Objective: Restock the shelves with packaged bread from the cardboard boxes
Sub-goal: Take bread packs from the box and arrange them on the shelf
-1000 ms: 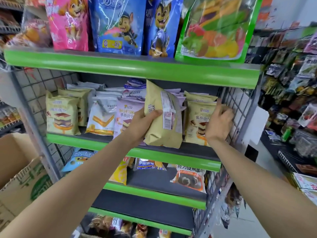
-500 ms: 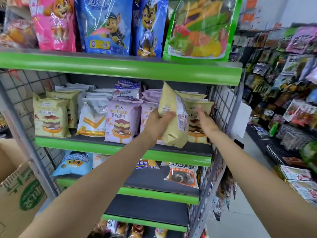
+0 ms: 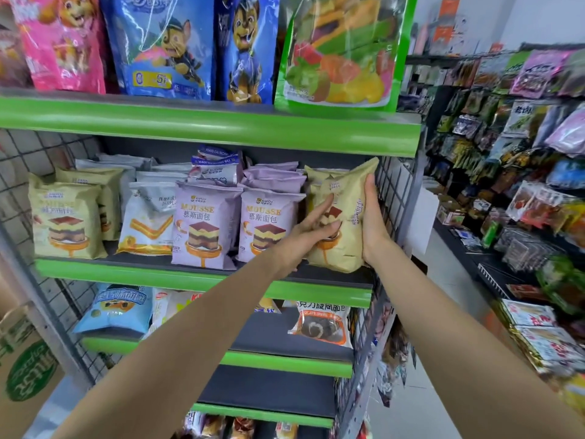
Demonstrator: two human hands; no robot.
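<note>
A yellow mousse bread pack [image 3: 343, 251] stands upright at the right end of the middle green-edged shelf [image 3: 190, 278], in front of more yellow packs. My right hand [image 3: 373, 223] holds its right side, thumb edge along the front and fingers hidden behind it. My left hand [image 3: 311, 231] lies on the pack's front with straight fingers. Purple mousse packs [image 3: 205, 223], a white pack [image 3: 148, 217] and other yellow packs [image 3: 63, 220] fill the rest of that shelf. A cardboard box [image 3: 28, 375] shows at the lower left.
A wire grid side panel [image 3: 392, 191] closes the shelf just right of my right hand. Large snack bags [image 3: 164, 49] stand on the shelf above. Lower shelves hold a blue pack [image 3: 117, 308] and a chocolate swirl pack [image 3: 321, 324]. A snack rack [image 3: 522, 185] lines the aisle at right.
My left hand has carried the yellow pack right and turned it face-forward at the shelf's right end, then opened flat on its front. My right hand moved from the rear packs onto its side.
</note>
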